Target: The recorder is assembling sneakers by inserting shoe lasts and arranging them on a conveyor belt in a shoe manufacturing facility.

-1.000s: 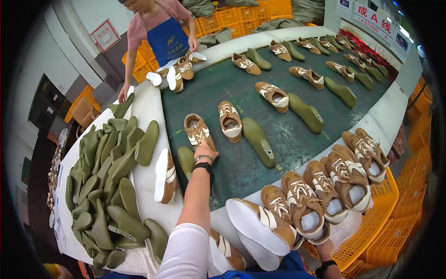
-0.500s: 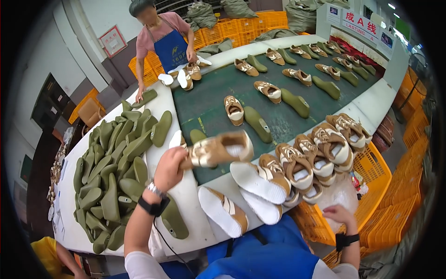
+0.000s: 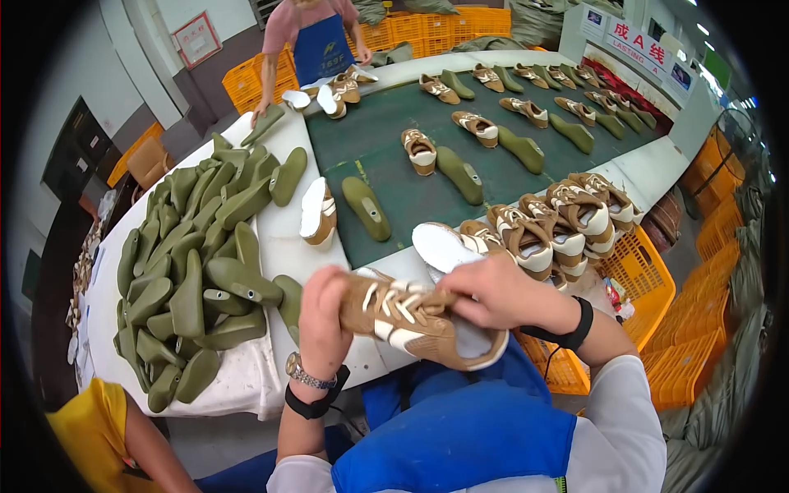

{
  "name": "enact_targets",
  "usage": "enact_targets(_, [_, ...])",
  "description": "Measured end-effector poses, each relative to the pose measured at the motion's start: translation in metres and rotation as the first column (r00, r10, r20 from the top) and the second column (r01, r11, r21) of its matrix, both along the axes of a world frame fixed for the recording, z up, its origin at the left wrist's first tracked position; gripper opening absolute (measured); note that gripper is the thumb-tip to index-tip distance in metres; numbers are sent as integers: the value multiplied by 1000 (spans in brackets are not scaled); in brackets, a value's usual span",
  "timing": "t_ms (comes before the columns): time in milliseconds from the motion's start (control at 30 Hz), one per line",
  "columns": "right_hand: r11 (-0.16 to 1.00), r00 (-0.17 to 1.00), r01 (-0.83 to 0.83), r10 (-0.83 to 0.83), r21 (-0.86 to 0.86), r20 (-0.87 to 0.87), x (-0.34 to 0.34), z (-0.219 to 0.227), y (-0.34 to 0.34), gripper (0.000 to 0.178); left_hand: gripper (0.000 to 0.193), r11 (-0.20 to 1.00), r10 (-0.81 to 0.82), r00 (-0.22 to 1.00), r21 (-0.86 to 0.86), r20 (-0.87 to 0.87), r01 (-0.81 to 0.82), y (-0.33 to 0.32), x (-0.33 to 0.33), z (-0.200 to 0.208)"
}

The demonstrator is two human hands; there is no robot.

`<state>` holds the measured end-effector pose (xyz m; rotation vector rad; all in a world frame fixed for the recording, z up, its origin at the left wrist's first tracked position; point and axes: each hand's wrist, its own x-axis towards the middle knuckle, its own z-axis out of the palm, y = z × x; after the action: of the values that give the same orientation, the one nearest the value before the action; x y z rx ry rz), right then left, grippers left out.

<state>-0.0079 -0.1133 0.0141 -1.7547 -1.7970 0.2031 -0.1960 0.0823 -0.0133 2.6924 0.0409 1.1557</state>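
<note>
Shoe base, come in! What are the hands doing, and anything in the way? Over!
Left hand holding brown shoe by the toe. Right hand gripping near its opening. White-soled shoe just beyond, nothing seen blocking. Over!

Right hand [image 3: 514, 292] perhaps partly hidden in held brown shoe [image 3: 415, 327], co-worker [image 3: 322, 49] cropped above, yellow-sleeved person [image 3: 107, 419] cropped below

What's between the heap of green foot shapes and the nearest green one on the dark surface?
In the head view, a brown-and-white shoe lies on its side between the heap and that green shape.
</note>
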Motion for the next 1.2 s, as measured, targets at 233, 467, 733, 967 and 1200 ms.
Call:
enact_targets(233, [903,901,322,-385,284,202,-25,-13,42,15,49,916,176,984,-360,-39,-178,-34,-1,-5])
enact_targets(467, [857,923,383,-346,345,-166,-37,-16,57,13,29,866,229,970,-472,87,-162,-19,9,-24])
enact_targets(733, [862,922,375,-386,341,-39,-27,-35,70,12,50,682,112,985,-711,-133,-174,-24,9,-38])
enact_targets(967, [848,886,456,-461,271,-45,-29,-55,87,13,69,878,59,976,-455,-211,-151,-47,-6,-32])
enact_targets(1200, [928,943,331,-322,170,-80,-8,-59,68,33,40,767,110,981,-614,-161,-187,-15,-11,-55])
